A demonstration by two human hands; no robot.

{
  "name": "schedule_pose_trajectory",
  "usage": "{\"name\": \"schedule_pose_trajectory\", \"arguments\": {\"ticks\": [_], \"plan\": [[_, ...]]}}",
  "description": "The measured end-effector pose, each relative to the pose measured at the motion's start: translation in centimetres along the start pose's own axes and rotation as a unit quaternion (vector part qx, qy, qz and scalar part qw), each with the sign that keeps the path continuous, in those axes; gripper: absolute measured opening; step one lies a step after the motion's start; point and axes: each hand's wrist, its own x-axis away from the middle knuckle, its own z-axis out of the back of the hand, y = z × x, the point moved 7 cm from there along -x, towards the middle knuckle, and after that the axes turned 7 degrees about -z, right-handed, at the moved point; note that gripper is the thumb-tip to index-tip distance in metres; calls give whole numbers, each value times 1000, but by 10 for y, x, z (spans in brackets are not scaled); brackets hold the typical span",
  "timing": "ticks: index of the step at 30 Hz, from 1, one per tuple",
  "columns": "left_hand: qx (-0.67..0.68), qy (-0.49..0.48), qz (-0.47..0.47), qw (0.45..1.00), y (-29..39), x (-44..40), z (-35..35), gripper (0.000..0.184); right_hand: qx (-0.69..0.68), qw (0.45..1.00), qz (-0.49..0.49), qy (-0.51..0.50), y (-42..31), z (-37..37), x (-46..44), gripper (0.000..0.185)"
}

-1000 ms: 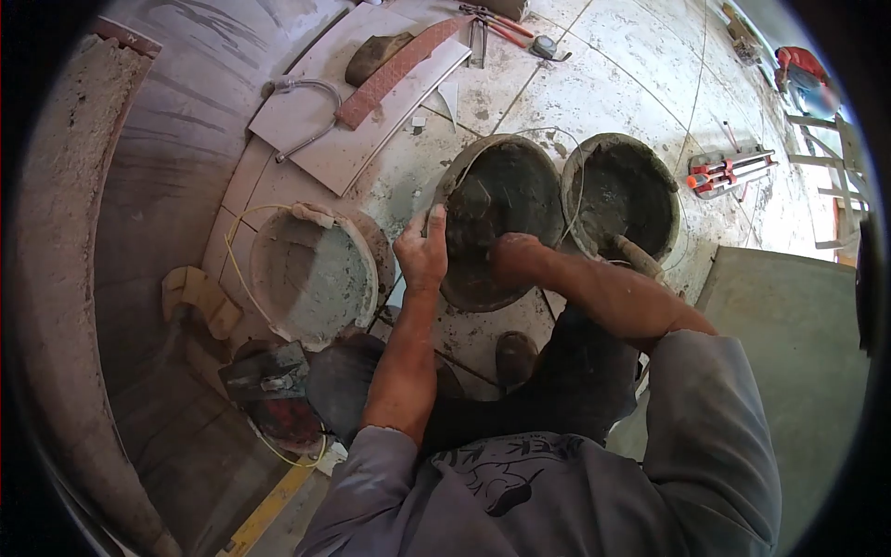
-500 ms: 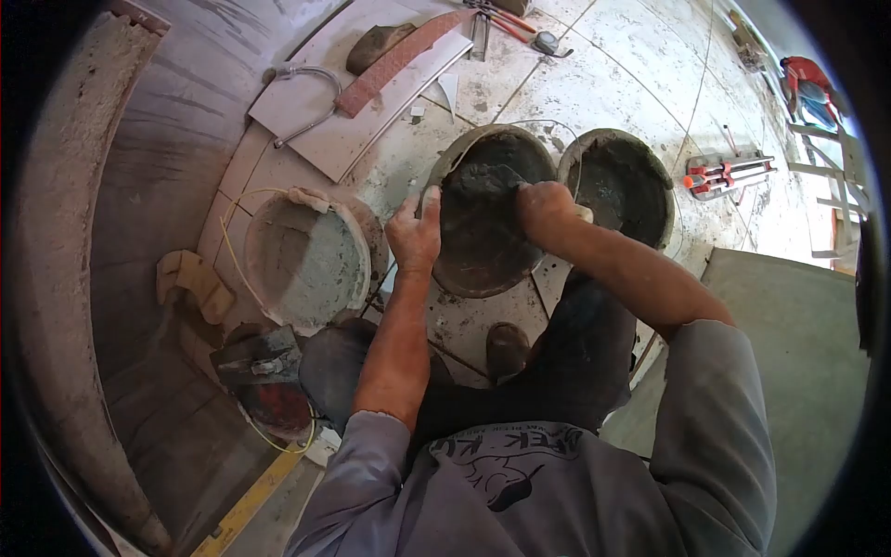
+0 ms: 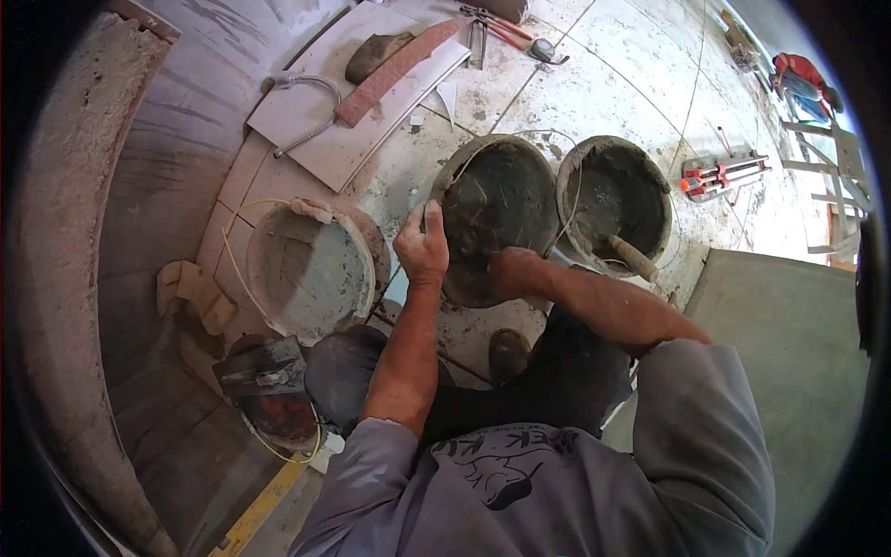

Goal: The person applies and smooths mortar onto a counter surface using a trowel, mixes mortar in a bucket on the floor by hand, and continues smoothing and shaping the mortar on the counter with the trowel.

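My left hand (image 3: 422,243) grips the left rim of the middle bucket (image 3: 483,141), its thumb pointing up along the edge. Dark wet mortar (image 3: 506,190) lines the inside of this bucket. Inside its lower right part is my right hand (image 3: 518,273), closed; what it holds is hidden. Against the bucket's right side stands a second bucket (image 3: 608,144) of dark mortar, with a wooden handle (image 3: 635,258) over its near rim. On the left is a third bucket (image 3: 369,278) with pale grey contents.
Tiles (image 3: 306,139) with a curved hose (image 3: 329,85) and red strip (image 3: 399,74) lie at upper left. A trowel (image 3: 264,376) rests at lower left. Right are a tile cutter (image 3: 724,174) and grey slab (image 3: 780,325). A person in red (image 3: 800,72) crouches far right.
My right hand moved up and right within the middle bucket half a second ago, then came back down to its lower part. My left hand stayed on the rim.
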Motion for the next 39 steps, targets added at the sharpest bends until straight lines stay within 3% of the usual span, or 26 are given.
{"name": "schedule_pose_trajectory", "arguments": {"ticks": [2, 4, 5, 7, 11, 12, 13, 15, 17, 18, 19, 20, 21, 22, 23, 25, 28, 29, 30, 33, 34, 36, 38, 39], "plan": [[3, -16, 30, 999, -4, 1, 5, 47, -40, 998, 27, 33, -8, -5, 4, 27], [2, -27, 54, 998, -11, -3, 13, 49, -197, 979, 2, 50, -21, 24, 25, 25], [7, -18, 88, 996, -18, -3, 18, 49, -195, 979, 7, 54, -24, 28, 30, 25], [15, 25, 123, 992, -42, -6, 25, 51, -409, 910, -58, -27, -16, 25, 41, 29], [35, 76, 121, 989, -74, -6, 35, 48, -435, 899, -41, -27, -10, 54, 76, 36], [37, 77, 120, 989, -73, -4, 38, 48, -404, 914, -23, 28, -8, 62, 80, 38], [11, 54, 147, 988, -72, 1, 41, 50, -372, 925, -8, 82, -6, 70, 88, 40], [-9, 38, 177, 983, -57, 12, 55, 52, -387, 918, -35, 78, -6, 82, 117, 40], [-44, -58, 341, 937, -49, 34, 74, 57, -399, 911, -59, 86, -10, 103, 155, 42], [-78, -93, 264, 957, -40, 42, 84, 61, -387, 916, -55, 96, -10, 108, 175, 43], [-113, -115, 185, 969, -22, 51, 98, 65, -374, 921, -73, 76, -8, 106, 192, 46], [-148, -187, 269, 933, 4, 60, 116, 67, -355, 929, -84, 65, -6, 112, 212, 49], [-141, -261, 292, 909, 21, 69, 129, 65, -307, 940, -59, 135, -11, 131, 243, 53], [-164, -166, 238, 943, 48, 75, 149, 59, -346, 928, -44, 129, -16, 148, 275, 54], [-140, -217, 194, 946, 84, 77, 163, 54, -345, 927, -12, 149, -22, 166, 307, 50], [-98, -259, 233, 932, 138, 83, 186, 51, -403, 910, -35, 91, -38, 203, 377, 45], [-70, -248, 204, 945, 251, 74, 224, 48, -487, 870, -66, 39, -51, 249, 477, 36], [-80, -244, 191, 948, 289, 65, 236, 46, -514, 856, -36, 48, -60, 271, 508, 37], [-74, -241, 198, 947, 311, 60, 246, 46, -508, 859, -40, 43, -64, 289, 538, 37], [-60, -232, 195, 951, 365, 33, 273, 45, -369, 914, 56, 158, -73, 362, 600, 33], [-61, -204, 168, 962, 390, 22, 288, 43, -380, 916, 32, 123, -79, 380, 614, 33], [-58, -169, 139, 974, 404, 10, 305, 42, -340, 920, 82, 177, -102, 426, 633, 33], [27, -59, 85, 994, 397, 1, 324, 37, -308, 917, 119, 223, -123, 464, 630, 33], [82, -49, 86, 992, 396, -7, 334, 35, -310, 903, 176, 240, -144, 487, 627, 25]]}}
